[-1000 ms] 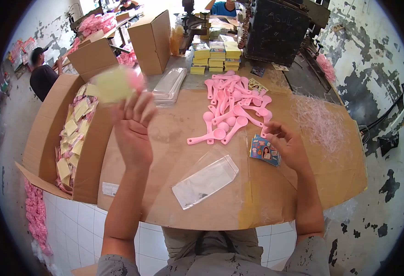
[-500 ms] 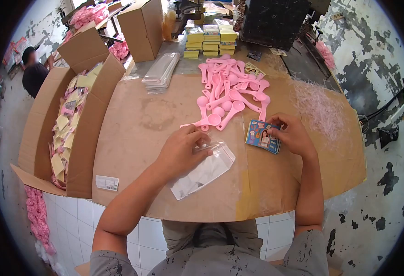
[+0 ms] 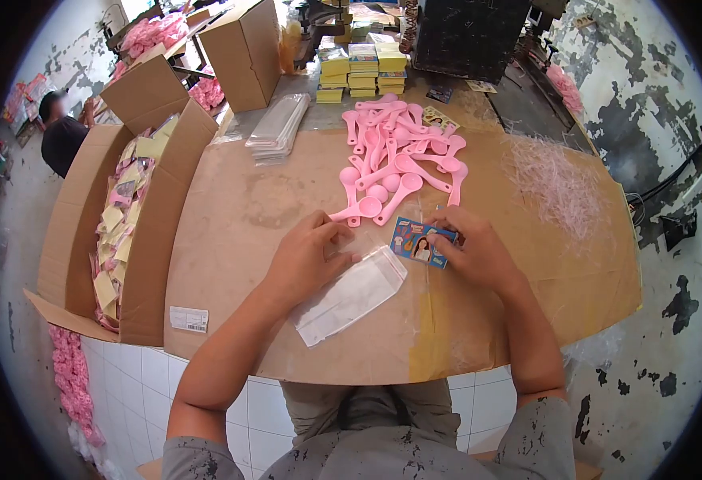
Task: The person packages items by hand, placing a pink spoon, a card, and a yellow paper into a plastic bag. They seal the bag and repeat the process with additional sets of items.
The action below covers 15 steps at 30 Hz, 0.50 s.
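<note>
A clear plastic bag point(image 3: 351, 298) lies on the cardboard-covered table, its open end toward the upper right. My left hand point(image 3: 307, 256) is at the bag's upper edge, thumb and fingers apart with the film between or beneath them; its hold is unclear. In my right hand point(image 3: 475, 248) a blue printed card point(image 3: 420, 242) is pinched between thumb and fingers, just right of the bag's mouth. Whether it is one card or several I cannot tell. Beyond both hands lies a heap of pink spoons point(image 3: 399, 160), the nearest ones close to my left fingertips.
An open carton point(image 3: 159, 240) of filled packs stands at the left. Flat clear bags point(image 3: 279, 128) and stacks of yellow-edged cards point(image 3: 363, 72) lie at the back. Shredded plastic strands point(image 3: 555, 188) are at the right. A person point(image 3: 65, 136) is at the far left.
My left hand has come down from near the carton, where it held a pale card and something pink, to the bag. My right hand has moved left with a blue card.
</note>
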### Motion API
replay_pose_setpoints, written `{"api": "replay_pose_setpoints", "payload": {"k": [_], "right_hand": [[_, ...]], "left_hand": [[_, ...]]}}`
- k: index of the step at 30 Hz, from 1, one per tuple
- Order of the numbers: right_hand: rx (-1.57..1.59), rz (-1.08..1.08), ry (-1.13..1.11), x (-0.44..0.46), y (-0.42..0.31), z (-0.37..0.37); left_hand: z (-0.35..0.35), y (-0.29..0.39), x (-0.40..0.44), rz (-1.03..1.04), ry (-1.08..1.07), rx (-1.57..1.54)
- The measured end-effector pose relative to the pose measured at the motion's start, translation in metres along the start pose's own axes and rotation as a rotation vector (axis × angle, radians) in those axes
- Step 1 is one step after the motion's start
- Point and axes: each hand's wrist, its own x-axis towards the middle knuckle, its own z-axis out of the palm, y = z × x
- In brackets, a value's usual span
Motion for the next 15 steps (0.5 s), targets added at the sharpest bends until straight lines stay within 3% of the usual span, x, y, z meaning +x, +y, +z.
{"api": "replay_pose_setpoints", "payload": {"k": [6,9,12,15], "right_hand": [[0.001,-0.080,0.080,0.001,0.002,0.004],[0.191,-0.038,0.112,0.001,0.003,0.008],[0.480,0.004,0.061,0.001,-0.005,0.009],[0.528,0.036,0.058,-0.001,-0.005,0.007]], "left_hand": [[-0.002,0.005,0.003,0.000,-0.016,-0.126],[0.006,-0.005,0.005,-0.188,-0.129,-0.831],[0.003,0.007,0.003,-0.183,-0.191,-0.945],[0.003,0.018,0.004,-0.215,-0.145,-0.938]]}}
